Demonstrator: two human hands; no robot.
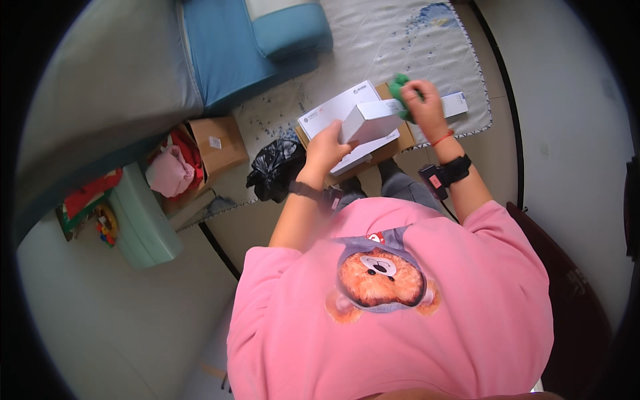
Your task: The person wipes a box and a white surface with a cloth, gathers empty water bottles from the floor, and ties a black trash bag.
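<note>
My left hand (327, 150) grips one end of a slim white box (372, 121), which is held tilted above other boxes. In my right hand (425, 107) is a bunched green cloth (399, 91), pressed at the far end of that same box. Beneath them a larger white box (340, 107) with printed writing lies on an open cardboard box (405, 140). Another white box (365, 152) shows below the held one, partly covered by it. A narrow white box (455, 104) rests on the mat to the right, partly behind my right wrist.
A black plastic bag (277, 167) sits left of the boxes on the patterned mat (370, 45). Farther left, a cardboard box (220, 145) holds pink and red cloth (172, 172), near a pale green bin (145, 220). A blue sofa (235, 55) borders the mat's upper left.
</note>
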